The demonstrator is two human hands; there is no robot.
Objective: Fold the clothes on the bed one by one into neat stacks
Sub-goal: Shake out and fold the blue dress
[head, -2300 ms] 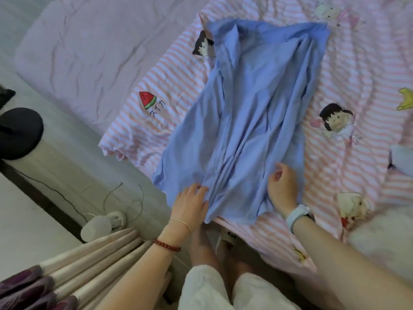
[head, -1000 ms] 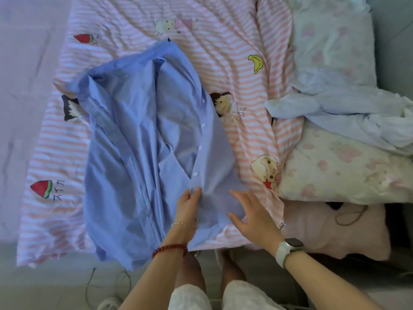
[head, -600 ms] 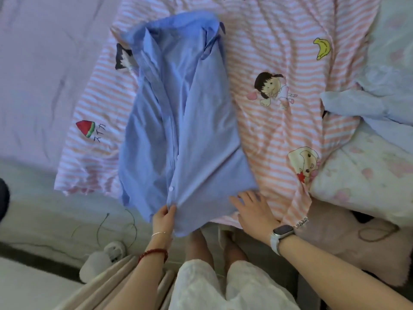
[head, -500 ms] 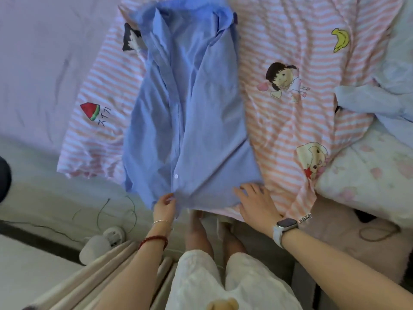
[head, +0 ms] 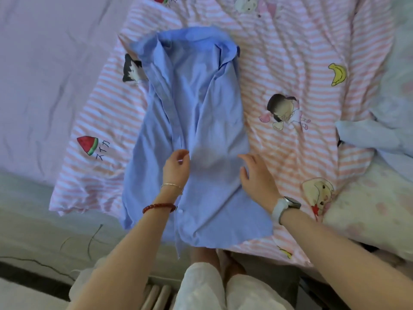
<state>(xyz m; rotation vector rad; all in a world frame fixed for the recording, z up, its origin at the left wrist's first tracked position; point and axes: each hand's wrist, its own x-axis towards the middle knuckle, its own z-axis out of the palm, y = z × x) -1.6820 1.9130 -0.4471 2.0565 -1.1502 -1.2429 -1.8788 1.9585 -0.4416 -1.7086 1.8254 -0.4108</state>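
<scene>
Blue button-up shirt (head: 196,139) is laid flat on the striped bedsheet (head: 290,63) at the bed's near edge. Left hand (head: 176,168): grip pinched on the button placket. Right hand (head: 257,175): fingers apart, resting at the right side. Step judged: smoothing before folding. Next: a side folded inward.

A home bedroom: a bed (head: 55,86) with a cartoon-printed striped quilt (head: 290,52) and pillow (head: 368,209).

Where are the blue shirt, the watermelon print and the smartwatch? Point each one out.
blue shirt (head: 201,104): head view, on the chest panel below the collar.
watermelon print (head: 87,145): head view, on the red slice printed on the striped sheet.
smartwatch (head: 291,203): head view, on the watch face at the right wrist.
</scene>
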